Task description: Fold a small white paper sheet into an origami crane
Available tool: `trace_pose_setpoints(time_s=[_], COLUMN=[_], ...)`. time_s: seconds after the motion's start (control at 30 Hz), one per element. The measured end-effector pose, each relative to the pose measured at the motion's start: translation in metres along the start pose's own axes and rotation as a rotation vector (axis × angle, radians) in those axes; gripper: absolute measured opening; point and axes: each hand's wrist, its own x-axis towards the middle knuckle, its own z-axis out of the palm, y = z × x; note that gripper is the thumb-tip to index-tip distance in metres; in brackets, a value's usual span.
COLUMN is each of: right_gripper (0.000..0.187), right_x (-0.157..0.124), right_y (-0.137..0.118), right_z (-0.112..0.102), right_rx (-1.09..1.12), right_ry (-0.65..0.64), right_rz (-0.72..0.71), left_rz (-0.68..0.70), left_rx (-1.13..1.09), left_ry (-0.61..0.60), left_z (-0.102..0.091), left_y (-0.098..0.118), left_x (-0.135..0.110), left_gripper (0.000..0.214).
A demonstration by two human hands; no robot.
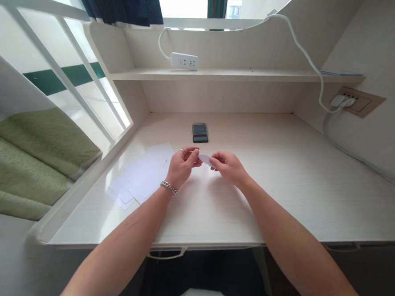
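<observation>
Both my hands meet over the middle of a pale wooden desk [282, 184]. My left hand [181, 166], with a ring and a metal bracelet, pinches the left end of a small white piece of paper [205, 159]. The paper's right end is pinched by my right hand [228, 167]. The paper is held just above the desk top. Several white paper sheets [142, 176] lie spread on the desk to the left of my left hand. A dark phone [200, 134] lies flat on the desk just beyond my hands.
A white power strip [184, 60] sits on the shelf above the desk, its cable running to a wall socket [354, 102] at right. A white bed rail [71, 69] and green bedding [33, 156] stand at left. Drawer handles [166, 254] show under the front edge.
</observation>
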Motion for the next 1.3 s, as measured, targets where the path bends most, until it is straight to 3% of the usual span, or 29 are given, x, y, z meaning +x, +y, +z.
trace_pose_setpoints(time_s=[0.2, 0.33, 0.53, 0.8, 1.3], right_gripper=[0.024, 0.023, 0.021, 0.023, 0.021], right_x=[0.002, 0.002, -0.001, 0.004, -0.002], right_y=[0.0, 0.002, 0.002, 0.012, 0.005], right_z=[0.011, 0.013, 0.013, 0.016, 0.017], right_rx=[0.271, 0.194, 0.086, 0.081, 0.049], right_ry=[0.128, 0.101, 0.073, 0.192, 0.184], right_rz=[0.031, -0.018, -0.049, -0.049, -0.134], left_rz=[-0.009, 0.016, 0.088, 0.052, 0.123], left_rx=[0.113, 0.142, 0.339, 0.145, 0.287], left_ry=[-0.103, -0.044, -0.088, 0.083, 0.063], left_z=[0.005, 0.004, 0.002, 0.005, 0.004], left_y=[-0.004, -0.008, -0.01, -0.011, -0.006], left_x=[-0.002, 0.0, 0.001, -0.001, -0.003], left_gripper=[0.035, 0.029, 0.025, 0.029, 0.027])
